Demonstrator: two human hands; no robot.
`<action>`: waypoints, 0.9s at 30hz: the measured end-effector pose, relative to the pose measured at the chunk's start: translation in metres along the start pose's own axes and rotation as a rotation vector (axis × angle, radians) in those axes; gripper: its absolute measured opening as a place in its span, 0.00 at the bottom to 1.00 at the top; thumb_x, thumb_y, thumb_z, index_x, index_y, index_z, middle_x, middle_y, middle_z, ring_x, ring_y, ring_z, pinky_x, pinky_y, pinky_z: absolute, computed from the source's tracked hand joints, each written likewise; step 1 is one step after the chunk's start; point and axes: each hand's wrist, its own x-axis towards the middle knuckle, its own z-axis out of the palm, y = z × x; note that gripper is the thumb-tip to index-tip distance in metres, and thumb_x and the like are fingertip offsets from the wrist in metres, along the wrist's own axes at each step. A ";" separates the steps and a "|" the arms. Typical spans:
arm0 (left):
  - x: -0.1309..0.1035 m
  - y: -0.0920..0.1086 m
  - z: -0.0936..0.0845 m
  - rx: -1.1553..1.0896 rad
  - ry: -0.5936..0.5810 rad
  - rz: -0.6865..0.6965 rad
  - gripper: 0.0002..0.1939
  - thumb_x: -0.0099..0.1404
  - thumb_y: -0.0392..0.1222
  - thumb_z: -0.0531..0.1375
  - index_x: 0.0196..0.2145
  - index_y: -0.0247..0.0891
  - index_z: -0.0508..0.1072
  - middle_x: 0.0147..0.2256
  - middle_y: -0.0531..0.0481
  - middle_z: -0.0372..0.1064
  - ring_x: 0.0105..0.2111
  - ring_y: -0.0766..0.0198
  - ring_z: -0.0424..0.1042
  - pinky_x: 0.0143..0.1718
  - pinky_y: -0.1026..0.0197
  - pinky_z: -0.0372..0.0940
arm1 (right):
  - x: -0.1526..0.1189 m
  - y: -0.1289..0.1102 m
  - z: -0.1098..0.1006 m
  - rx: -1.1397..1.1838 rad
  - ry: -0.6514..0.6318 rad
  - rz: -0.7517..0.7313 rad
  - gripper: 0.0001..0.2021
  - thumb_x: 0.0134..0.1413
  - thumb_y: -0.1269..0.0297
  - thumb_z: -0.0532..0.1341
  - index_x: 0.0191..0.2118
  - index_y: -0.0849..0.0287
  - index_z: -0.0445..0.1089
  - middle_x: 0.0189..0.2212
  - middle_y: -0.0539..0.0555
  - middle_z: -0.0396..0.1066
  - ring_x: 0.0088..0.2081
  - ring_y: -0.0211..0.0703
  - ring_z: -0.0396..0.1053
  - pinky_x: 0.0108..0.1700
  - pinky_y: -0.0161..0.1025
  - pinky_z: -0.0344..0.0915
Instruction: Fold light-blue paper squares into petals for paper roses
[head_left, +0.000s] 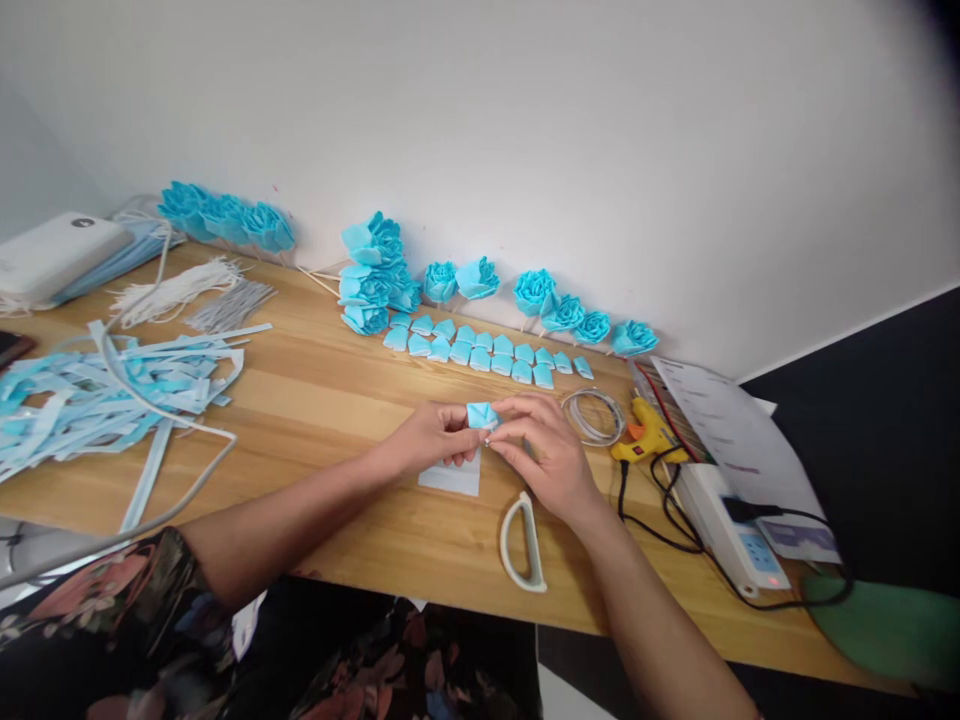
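Between my hands, above the middle of the wooden table, is a small folded blue piece. My left hand pinches it from the left, thumb in front. On its right side my right hand has its fingers closed at the piece's edge, with a tiny pale bit between thumb and finger too small to name. Below the hands lies a white sheet, partly covered by my left fingers. Behind them, small folded blue petals stand in two rows, and blue paper flowers line the wall.
A white D-shaped frame lies near the front edge. To the right are coiled wire, a yellow glue gun and a power strip. Blue strips and a grey cable cover the left.
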 end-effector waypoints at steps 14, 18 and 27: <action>0.002 -0.004 0.000 0.014 0.061 0.072 0.14 0.56 0.49 0.59 0.25 0.34 0.65 0.19 0.55 0.62 0.19 0.72 0.61 0.22 0.67 0.56 | -0.002 -0.006 0.007 -0.170 0.065 0.028 0.04 0.54 0.67 0.62 0.37 0.54 0.70 0.34 0.53 0.72 0.38 0.46 0.67 0.41 0.46 0.63; 0.002 -0.004 0.000 0.018 0.068 0.065 0.14 0.56 0.50 0.59 0.25 0.34 0.66 0.20 0.55 0.63 0.20 0.72 0.61 0.22 0.67 0.56 | -0.002 -0.006 0.008 -0.130 0.083 0.060 0.05 0.55 0.71 0.59 0.36 0.55 0.70 0.33 0.53 0.72 0.37 0.44 0.67 0.40 0.44 0.63; 0.002 -0.003 0.000 0.026 0.082 0.054 0.15 0.56 0.50 0.59 0.25 0.34 0.66 0.20 0.55 0.63 0.20 0.72 0.62 0.22 0.67 0.57 | 0.000 -0.009 0.005 -0.026 0.182 0.184 0.05 0.55 0.72 0.58 0.31 0.55 0.68 0.29 0.51 0.71 0.35 0.43 0.68 0.39 0.41 0.63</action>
